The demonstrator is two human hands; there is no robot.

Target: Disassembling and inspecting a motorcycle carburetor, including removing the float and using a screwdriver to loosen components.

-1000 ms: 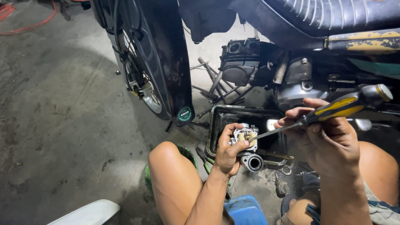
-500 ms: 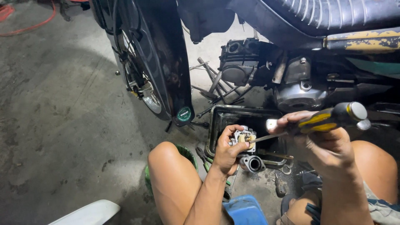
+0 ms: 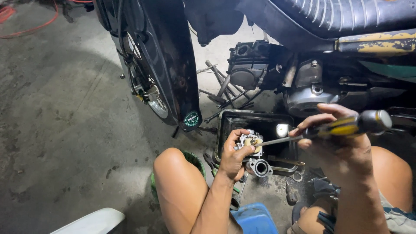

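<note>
We sit on the rough grey concrete floor (image 3: 56, 130) beside a big black motorbike with a ribbed seat (image 3: 346, 17). Its black front mudguard (image 3: 173, 73) curves over the spoked wheel (image 3: 145, 93). The dull silver engine (image 3: 303, 93) looks hard and greasy. Thin metal rods (image 3: 225, 89) lie in a pile under it.

Below the engine sits a shallow black metal tray (image 3: 229, 125), shiny with oil. A small round metal pipe piece (image 3: 260, 167) lies at its near edge.

Our right hand (image 3: 342, 143) is wrapped tight around the yellow and black handle of a long screwdriver (image 3: 342, 128). The thin steel tip reaches across to the part in our other hand.

Our left hand (image 3: 234, 158) is closed around a small silver metal carburettor (image 3: 251, 142), held just above the tray. The thumb and fingers (image 3: 236, 135) pinch its sides.

We think this little part is heavy for its size and very stiff. It may be slippery with oil. The small brass bit in the middle looks easy to hurt, so it is best to hold the thick outer body and not the thin inside bits.
</note>
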